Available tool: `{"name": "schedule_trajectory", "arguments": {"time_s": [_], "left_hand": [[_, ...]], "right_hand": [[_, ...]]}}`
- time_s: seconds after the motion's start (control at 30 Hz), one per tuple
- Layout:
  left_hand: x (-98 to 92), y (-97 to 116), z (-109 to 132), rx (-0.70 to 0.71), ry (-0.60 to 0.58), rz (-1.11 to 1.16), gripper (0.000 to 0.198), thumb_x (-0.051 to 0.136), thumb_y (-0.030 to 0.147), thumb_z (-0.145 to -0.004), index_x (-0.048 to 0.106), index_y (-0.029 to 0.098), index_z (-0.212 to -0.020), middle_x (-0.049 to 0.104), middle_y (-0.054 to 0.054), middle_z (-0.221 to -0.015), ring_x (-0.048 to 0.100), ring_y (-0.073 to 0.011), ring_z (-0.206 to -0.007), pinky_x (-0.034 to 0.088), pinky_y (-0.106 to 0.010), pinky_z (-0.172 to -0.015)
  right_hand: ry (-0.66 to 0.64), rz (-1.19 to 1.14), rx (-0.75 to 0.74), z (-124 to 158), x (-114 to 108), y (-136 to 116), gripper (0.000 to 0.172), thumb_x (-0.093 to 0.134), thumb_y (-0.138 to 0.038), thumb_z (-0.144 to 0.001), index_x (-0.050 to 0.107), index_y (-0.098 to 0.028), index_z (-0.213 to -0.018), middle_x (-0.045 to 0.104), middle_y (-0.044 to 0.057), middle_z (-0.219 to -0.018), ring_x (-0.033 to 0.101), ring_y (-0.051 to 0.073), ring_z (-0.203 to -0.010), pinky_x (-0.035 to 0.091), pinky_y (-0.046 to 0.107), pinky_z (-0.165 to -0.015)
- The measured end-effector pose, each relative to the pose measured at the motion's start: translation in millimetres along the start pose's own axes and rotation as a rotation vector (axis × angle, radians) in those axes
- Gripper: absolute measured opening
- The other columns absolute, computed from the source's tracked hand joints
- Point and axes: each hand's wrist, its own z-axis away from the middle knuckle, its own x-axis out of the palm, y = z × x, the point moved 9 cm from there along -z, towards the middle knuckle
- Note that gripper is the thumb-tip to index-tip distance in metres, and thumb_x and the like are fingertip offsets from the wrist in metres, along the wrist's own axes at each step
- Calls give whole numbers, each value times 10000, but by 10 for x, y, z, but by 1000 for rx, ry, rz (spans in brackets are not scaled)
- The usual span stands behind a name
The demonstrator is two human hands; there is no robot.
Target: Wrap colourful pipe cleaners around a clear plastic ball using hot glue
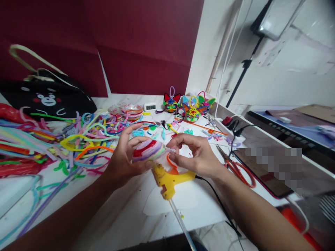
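Note:
My left hand is curled around a rounded shape wound from red, white and purple pipe cleaners, held just above the white table. At its right edge my right hand pinches a small pale piece, with an orange pipe cleaner end curling below the fingers. A yellow hot glue gun lies on the table right under both hands, its black cord running off to the right.
A big heap of loose coloured pipe cleaners covers the left of the table. Finished colourful figures and a small digital clock stand at the back. Red-handled scissors and a tablet lie right. A black bear-face bag sits far left.

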Motion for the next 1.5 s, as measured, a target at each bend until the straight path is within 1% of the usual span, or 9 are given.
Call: {"name": "schedule_trajectory", "arguments": {"time_s": [0.17,0.43,0.53,0.63,0.73,0.9,1.0,1.13,1.5], "left_hand": [[20,14,15,-24,28,-11,898,858,229,-570,393,298,-1336,651,-24,-1042,681,-196,-843,549,-289,-695],[14,5,19,-45,27,-16,937,873,223,-538,390,298,-1337,643,-25,-1047,675,-194,-825,550,-285,-682],[-16,-9,20,-44,49,-12,920,870,225,-552,400,308,-1339,644,-15,-1043,675,-187,-832,548,-280,-693],[-12,-8,10,-21,24,-16,938,873,222,-550,396,314,-1352,641,-16,-1042,671,-184,-808,546,-275,-662],[-31,-17,1,-6,17,-25,955,875,226,-553,388,313,-1369,631,-17,-1055,658,-182,-834,544,-274,-673],[-1,-2,12,21,-23,11,934,877,241,-570,401,370,-1364,630,9,-1070,643,-164,-859,529,-267,-713],[15,-13,23,-13,-23,29,888,872,268,-588,426,394,-1346,625,16,-1081,633,-169,-900,522,-266,-736],[22,-5,25,-56,-7,33,934,887,254,-552,421,342,-1357,628,-12,-1054,638,-187,-883,518,-285,-736],[52,1,28,-95,-12,70,996,877,251,-543,361,296,-1394,650,-29,-1065,649,-210,-901,509,-296,-738]], "right_hand": [[43,144,-174,17,-21,-196,111,718,-289,-837,691,-188,-800,656,23,-719,596,145,-657,482,295,-656],[79,271,-308,58,-39,-284,67,684,-216,-862,699,-194,-800,700,38,-734,624,158,-669,484,315,-673],[63,194,-197,27,-64,-166,88,700,-203,-846,709,-189,-760,713,33,-736,630,148,-674,477,296,-671],[17,-64,63,-4,-46,102,138,759,-282,-796,707,-181,-718,690,9,-671,598,124,-615,458,264,-612],[-49,-403,298,15,89,338,257,832,-380,-706,693,-164,-692,653,-11,-589,548,100,-526,435,239,-543],[-176,-770,467,53,337,491,290,869,-355,-647,671,-145,-641,608,-32,-500,503,71,-441,377,194,-469],[-191,-781,480,51,336,545,270,865,-345,-659,688,-141,-664,622,-30,-517,519,66,-459,394,184,-489],[-132,-622,426,21,208,584,256,845,-363,-701,725,-140,-737,674,-11,-602,562,70,-518,443,193,-550],[-53,-433,378,-3,138,513,326,852,-430,-663,692,-148,-700,638,-22,-586,515,75,-512,426,215,-531]]}}
